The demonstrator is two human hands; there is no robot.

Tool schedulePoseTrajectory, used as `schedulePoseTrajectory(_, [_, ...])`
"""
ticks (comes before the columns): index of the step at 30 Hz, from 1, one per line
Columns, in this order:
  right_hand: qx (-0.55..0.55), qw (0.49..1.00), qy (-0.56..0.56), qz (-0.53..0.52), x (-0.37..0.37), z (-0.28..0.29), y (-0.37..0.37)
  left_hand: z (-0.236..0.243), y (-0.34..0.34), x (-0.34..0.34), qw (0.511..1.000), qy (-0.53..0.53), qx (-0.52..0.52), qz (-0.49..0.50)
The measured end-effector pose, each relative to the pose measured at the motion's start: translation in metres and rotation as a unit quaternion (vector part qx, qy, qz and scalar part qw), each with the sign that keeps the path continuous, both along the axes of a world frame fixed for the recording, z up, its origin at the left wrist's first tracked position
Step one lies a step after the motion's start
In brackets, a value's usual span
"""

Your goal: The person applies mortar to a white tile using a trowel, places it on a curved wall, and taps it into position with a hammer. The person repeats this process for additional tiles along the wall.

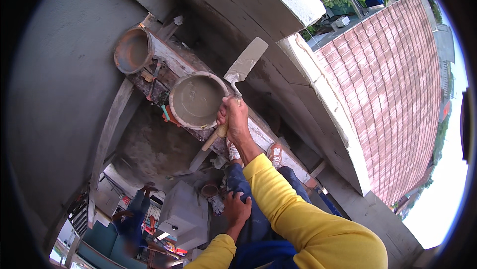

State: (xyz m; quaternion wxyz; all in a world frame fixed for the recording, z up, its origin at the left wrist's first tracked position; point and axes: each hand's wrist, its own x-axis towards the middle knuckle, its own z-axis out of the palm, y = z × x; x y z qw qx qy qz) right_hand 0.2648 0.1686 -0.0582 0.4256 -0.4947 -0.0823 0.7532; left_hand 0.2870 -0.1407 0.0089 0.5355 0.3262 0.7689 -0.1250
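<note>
My right hand (pixel 233 117) is closed around the wooden handle of a trowel (pixel 247 60). The trowel's flat blade is coated with grey mortar and points up and away, to the right of a round bucket (pixel 172 107). Wet grey mortar (pixel 199 95) fills much of that bucket, close beside my right hand. My left hand (pixel 237 213) rests on my thigh above the knee, fingers spread over the dark blue trousers, holding nothing.
I stand on a narrow, mortar-stained plank (pixel 258 132) high above a floor. A second bucket (pixel 120 53) stands farther along it. A grey wall (pixel 64 70) rises left, a ledge (pixel 343 140) runs right. Another person (pixel 131 224) is below, near a pale cabinet (pixel 184 214).
</note>
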Motion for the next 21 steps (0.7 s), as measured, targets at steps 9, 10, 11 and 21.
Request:
schedulePoseTrajectory(9, [0.116, 0.894, -0.395, -0.177, -0.026, -0.007, 0.111, -0.002, -0.017, 0.039, 0.998, 0.026, 0.034, 0.047])
schedulePoseTrajectory(10, [0.216, 0.808, -0.518, -0.179, -0.041, -0.024, 0.138, 0.001, -0.015, 0.049, 0.997, 0.022, 0.052, 0.043])
schedulePoseTrajectory(11, [0.214, 0.841, -0.483, -0.118, -0.071, -0.010, 0.145, 0.007, -0.021, 0.056, 0.997, 0.027, 0.058, 0.048])
schedulePoseTrajectory(21, [0.108, 0.947, -0.159, 0.259, 0.003, 0.011, -0.096, 0.024, -0.039, 0.124, 0.976, 0.076, 0.060, 0.195])
